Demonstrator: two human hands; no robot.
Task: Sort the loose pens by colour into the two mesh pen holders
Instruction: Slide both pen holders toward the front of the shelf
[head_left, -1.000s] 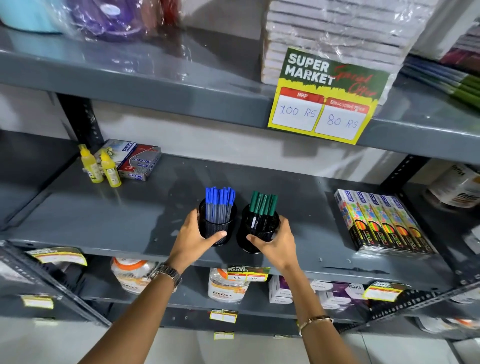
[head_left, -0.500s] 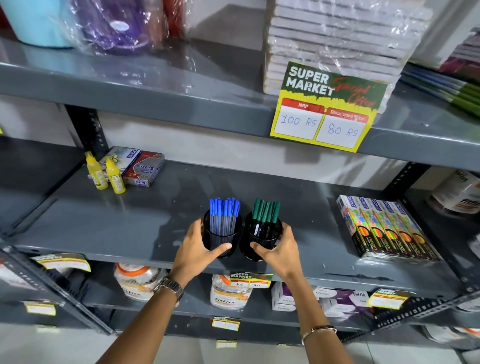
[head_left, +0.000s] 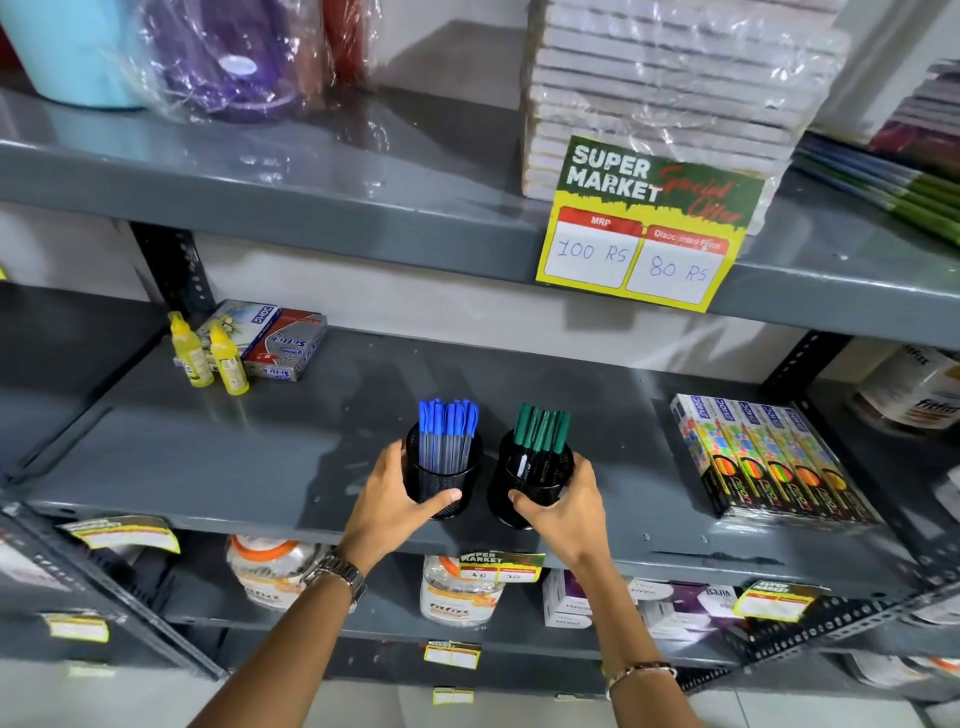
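**Both hands on the two pen holders, pens sorted by colour**

The left hand wraps around the left pen holder, thumb across its front and fingers curled behind its left side. The right hand grips the right pen holder the same way, thumb on the front, fingers round the right side. A watch sits on the left wrist and a thin bracelet on the right.

The two black mesh holders stand upright on the grey middle shelf, near its front edge, just beside each other with a narrow gap between them. The left one is filled with blue pens, caps up; the right one holds green pens, caps up and leaning slightly right.

At the back left of the same shelf stand two small yellow bottles, with flat boxes lying just behind them. To the right lies a row of colourful boxed packs.

On the front edge of the shelf above hangs a yellow and green price sign reading 100 Rs and 80 Rs, below a wrapped stack of white pads. Jars and boxes stand on the shelf below.
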